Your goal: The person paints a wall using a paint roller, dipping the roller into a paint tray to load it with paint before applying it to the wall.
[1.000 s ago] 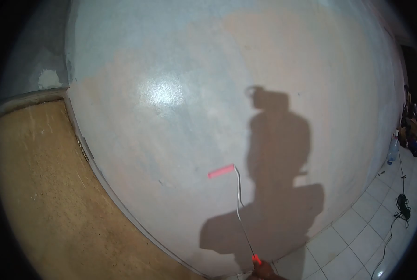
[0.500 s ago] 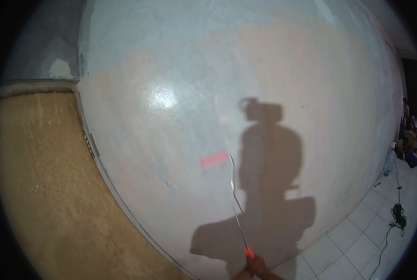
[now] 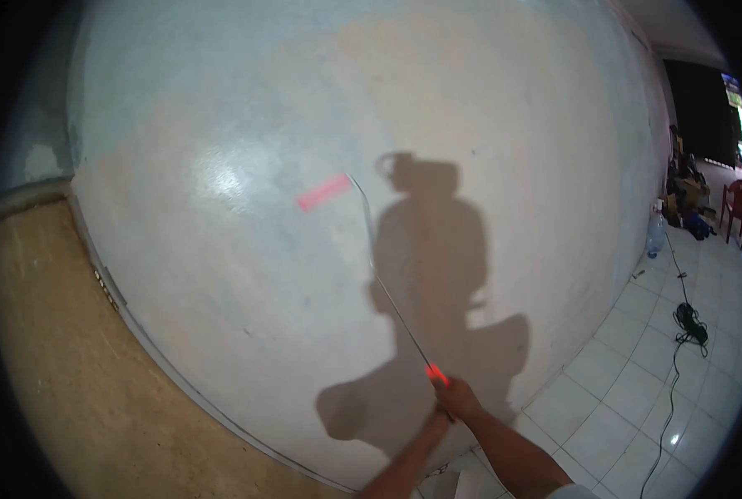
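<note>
A paint roller with a pink sleeve (image 3: pixel 323 192) is against the patchy pale wall (image 3: pixel 246 291), left of the shadow. Its thin metal rod runs down to a red-orange handle (image 3: pixel 437 374). Wrapped round that handle is my right hand (image 3: pixel 460 399). Just below it, my left hand (image 3: pixel 445 412) is closed round the lower end of the handle, partly hidden by the right hand and wrist.
A tan panel (image 3: pixel 80 349) stands at the left. On the white tiled floor (image 3: pixel 603 407) at the right lie a tangled dark cable (image 3: pixel 690 324) and, farther back, a clear bottle (image 3: pixel 655 233), heaped items (image 3: pixel 688 200) and a red chair (image 3: pixel 737 208).
The roller has moved up and left along the wall, and both hands have risen with it. The view has shifted right, showing more floor, the chair and both forearms.
</note>
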Demonstrator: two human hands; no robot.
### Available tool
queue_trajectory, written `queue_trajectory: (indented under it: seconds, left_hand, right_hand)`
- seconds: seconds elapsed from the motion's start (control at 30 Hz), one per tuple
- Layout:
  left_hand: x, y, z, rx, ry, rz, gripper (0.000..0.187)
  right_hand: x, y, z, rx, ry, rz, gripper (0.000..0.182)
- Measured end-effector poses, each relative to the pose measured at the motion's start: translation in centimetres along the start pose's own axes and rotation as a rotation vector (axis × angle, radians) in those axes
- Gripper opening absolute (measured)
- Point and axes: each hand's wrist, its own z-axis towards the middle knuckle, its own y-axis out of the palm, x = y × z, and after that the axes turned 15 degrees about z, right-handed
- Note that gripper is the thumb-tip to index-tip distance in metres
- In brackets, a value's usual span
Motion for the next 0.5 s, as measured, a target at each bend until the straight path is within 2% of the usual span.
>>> queue_trajectory:
  seconds: [0.03,0.07,0.1,0.17,0.2,0.27,0.3,0.33,0.37,0.4,0.43,0.5]
  left_hand:
    - [-1.4,3.9,-1.6,-0.099,-0.071,-0.07,0.052]
    - [-8.5,9.8,-2.1,0.01,0.072,-0.091,0.051]
    - [-9.1,10.8,-2.7,0.011,0.073,-0.085,0.051]
    - [-8.3,13.1,-7.1,-0.256,-0.201,-0.205,0.053]
    - [-8.3,14.0,-8.0,-0.391,-0.335,-0.267,0.054]
    - [-14.2,14.8,-2.9,-0.049,-0.057,-0.046,0.05]
    - [-8.2,9.3,-2.7,-0.076,-0.045,0.008,0.058]
    - [-3.2,5.6,-2.0,0.047,-0.023,0.092,0.049]
    - [3.3,2.8,-1.7,0.199,-0.001,-0.002,0.038]
    - [6.2,0.2,-0.1,0.235,-0.001,-0.007,0.035]
    - [7.4,-1.0,1.1,0.272,-0.003,-0.014,0.033]
    - [5.5,-0.6,2.8,0.218,-0.041,0.011,0.035]
  right_hand:
    - [4.3,-1.1,-2.9,-0.074,0.141,0.036,0.07]
    - [10.0,-1.0,-5.4,-0.056,0.241,-0.026,0.07]
    - [14.5,-1.2,-8.9,-0.023,0.164,-0.038,0.059]
    - [16.0,-1.9,-12.8,-0.116,0.292,-0.017,0.059]
    - [15.1,-2.3,-11.6,-0.115,0.296,-0.01,0.059]
    - [11.6,-2.4,-8.6,-0.07,0.248,0.028,0.057]
    - [5.3,-3.2,-6.8,-0.046,0.168,-0.003,0.053]
    - [2.6,-2.5,-3.9,0.009,0.012,0.035,0.05]
    - [-1.2,-2.7,-1.5,-0.013,-0.113,0.014,0.051]
    - [-4.8,-3.0,0.4,-0.026,-0.172,0.06,0.052]
    - [-6.6,-3.3,1.4,-0.041,-0.229,0.105,0.053]
    - [-3.7,-3.2,3.7,-0.016,-0.268,0.035,0.053]
